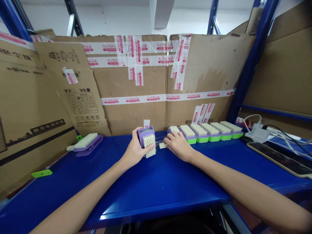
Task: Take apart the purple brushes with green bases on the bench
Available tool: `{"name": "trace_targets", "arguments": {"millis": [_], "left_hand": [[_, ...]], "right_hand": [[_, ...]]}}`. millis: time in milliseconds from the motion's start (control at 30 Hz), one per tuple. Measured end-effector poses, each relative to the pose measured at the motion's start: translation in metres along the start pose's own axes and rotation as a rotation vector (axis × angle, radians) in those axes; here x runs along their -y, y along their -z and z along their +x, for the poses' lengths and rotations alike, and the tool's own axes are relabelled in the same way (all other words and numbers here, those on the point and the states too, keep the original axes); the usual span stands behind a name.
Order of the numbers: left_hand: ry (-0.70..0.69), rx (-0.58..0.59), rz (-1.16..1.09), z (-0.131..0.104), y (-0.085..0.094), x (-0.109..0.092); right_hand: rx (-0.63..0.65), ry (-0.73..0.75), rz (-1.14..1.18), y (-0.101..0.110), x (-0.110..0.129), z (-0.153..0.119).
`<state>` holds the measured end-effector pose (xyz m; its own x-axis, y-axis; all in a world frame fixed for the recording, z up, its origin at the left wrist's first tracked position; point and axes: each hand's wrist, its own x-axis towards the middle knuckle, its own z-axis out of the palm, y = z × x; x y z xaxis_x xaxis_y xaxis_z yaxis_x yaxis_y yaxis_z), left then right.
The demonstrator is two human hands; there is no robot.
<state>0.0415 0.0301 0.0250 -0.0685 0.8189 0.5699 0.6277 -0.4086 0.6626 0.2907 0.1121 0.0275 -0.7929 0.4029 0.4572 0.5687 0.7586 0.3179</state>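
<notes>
My left hand (136,147) is wrapped round a purple scrubbing brush (149,145), raised just above the blue table. Its cream bristles face me, and some green shows inside the purple housing at its top. To the right, my right hand (179,146) has its fingers bent down and closed over one end of a small cream block (162,145); the fingertips are partly hidden. Just behind that hand is the nearest brush (174,129) of a row, partly covered by the fingers. The other brushes (199,130) in the row stand bristles up on purple and green bases.
Another purple brush (87,141) lies at the left, with a green plastic piece (42,173) nearer the table's left edge. A phone (280,157) and a power strip with cables (258,133) occupy the right side. Taped cardboard (136,113) walls the back of the blue table (156,188).
</notes>
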Motion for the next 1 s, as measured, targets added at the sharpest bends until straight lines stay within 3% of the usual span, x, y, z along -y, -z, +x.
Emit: {"name": "trace_targets", "arguments": {"millis": [367,700,1000], "left_hand": [[-0.027,0.029,-0.088,-0.001,-0.001,-0.002],[-0.065,0.127,-0.205,-0.003,-0.004,-0.002],[-0.049,0.211,-0.277,-0.006,-0.005,-0.004]], "right_hand": [[0.001,-0.025,0.070,-0.003,-0.005,-0.002],[-0.083,-0.052,0.146,-0.001,-0.002,-0.002],[-0.255,-0.122,0.541,0.017,0.014,-0.001]]}}
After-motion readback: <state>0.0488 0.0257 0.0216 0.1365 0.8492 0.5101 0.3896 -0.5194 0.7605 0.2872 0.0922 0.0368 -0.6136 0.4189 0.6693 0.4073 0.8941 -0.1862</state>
